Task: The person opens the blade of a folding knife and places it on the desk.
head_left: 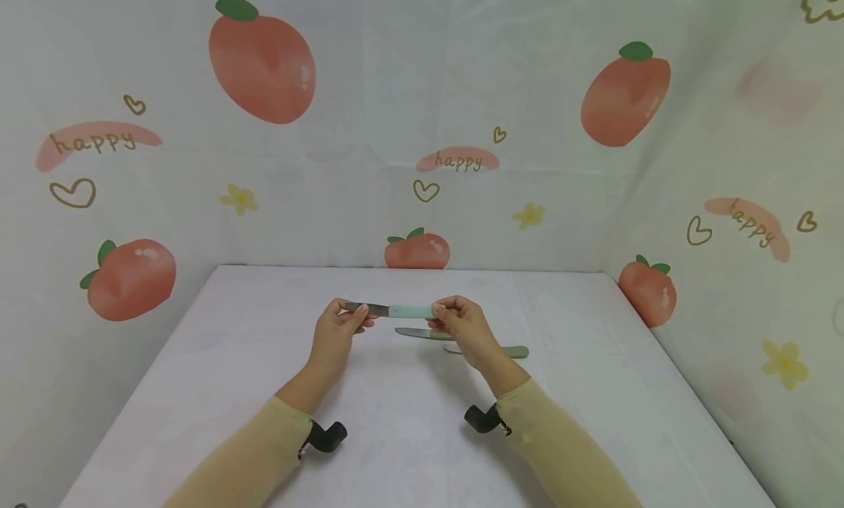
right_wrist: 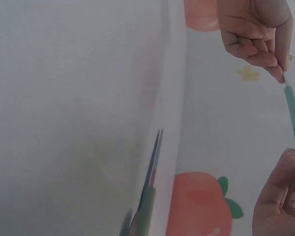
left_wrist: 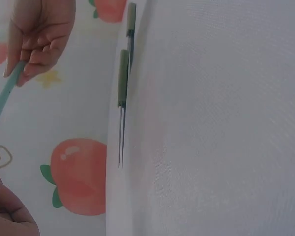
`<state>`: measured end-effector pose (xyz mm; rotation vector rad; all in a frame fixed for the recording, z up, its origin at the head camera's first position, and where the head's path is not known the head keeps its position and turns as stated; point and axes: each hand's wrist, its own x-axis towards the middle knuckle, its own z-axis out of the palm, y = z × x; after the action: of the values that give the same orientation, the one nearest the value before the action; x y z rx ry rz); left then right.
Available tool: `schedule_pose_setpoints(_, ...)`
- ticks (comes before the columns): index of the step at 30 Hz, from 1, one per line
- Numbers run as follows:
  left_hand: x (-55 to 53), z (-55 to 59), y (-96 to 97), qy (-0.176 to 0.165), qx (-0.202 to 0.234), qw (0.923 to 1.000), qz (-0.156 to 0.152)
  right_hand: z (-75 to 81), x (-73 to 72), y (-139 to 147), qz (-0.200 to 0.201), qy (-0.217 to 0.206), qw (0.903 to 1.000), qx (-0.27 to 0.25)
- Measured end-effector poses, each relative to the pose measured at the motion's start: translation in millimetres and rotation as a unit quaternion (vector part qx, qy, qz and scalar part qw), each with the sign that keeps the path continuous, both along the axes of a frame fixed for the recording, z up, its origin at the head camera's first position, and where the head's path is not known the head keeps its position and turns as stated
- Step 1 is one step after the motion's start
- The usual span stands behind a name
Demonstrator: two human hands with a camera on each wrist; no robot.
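Observation:
A knife with a light teal handle (head_left: 410, 311) is held level above the table between both hands. My left hand (head_left: 334, 335) pinches its metal blade (head_left: 376, 309) between thumb and fingers. The far end of the handle is pinched by my right hand (head_left: 472, 333). Beneath lie two more knives: one shows its blade (head_left: 414, 333), with its handle partly behind the right hand; the other shows its green handle (head_left: 516, 352), its middle covered by the same hand. In the left wrist view, a green-handled knife (left_wrist: 123, 78) rests on the table.
A white cloth covers the table (head_left: 231, 420). Behind and at the sides hang white curtains (head_left: 369, 90) printed with red fruit, flowers and lettering. A black wrist camera mount (head_left: 327, 436) sits on the left sleeve, another mount (head_left: 483, 418) on the right.

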<state>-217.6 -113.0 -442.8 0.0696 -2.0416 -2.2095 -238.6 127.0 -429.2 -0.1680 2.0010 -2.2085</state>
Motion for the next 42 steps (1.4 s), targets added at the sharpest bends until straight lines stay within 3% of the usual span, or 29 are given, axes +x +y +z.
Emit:
schedule_pose_setpoints(5,0.1,-1.9,-8.5,-0.021,-0.033,0.9992,-0.009,1.1,0.6,6.1,0.053,0.012,0.9967,0.061)
schedule_pose_setpoints(12,2.1,-2.6,-19.1,-0.059,-0.071,0.9955,-0.022,-1.5,0.8,11.3,0.106,0.01,0.9844,0.14)
schedule_pose_setpoints(16,2.8,-4.3,-23.5,-0.076,-0.101,0.9915,-0.031,-4.0,0.1,12.1,0.115,0.004,0.9806,0.159)
schedule_pose_setpoints(25,6.1,-10.0,-32.3,-0.091,-0.112,0.989,-0.032,-11.2,-2.5,13.5,0.149,0.012,0.9707,0.189)
schedule_pose_setpoints(31,5.4,-14.4,-41.0,-0.115,-0.179,0.9759,-0.048,-18.9,-3.4,9.5,0.145,0.028,0.9618,0.231)
schedule_pose_setpoints(38,0.6,-22.6,-48.9,-0.122,-0.228,0.9632,-0.073,-26.6,-5.9,4.3,0.116,-0.002,0.9537,0.277)
schedule_pose_setpoints(42,-1.3,-23.3,-50.1,-0.124,-0.274,0.9503,-0.08,-27.1,-7.3,1.8,0.108,-0.009,0.9437,0.312)
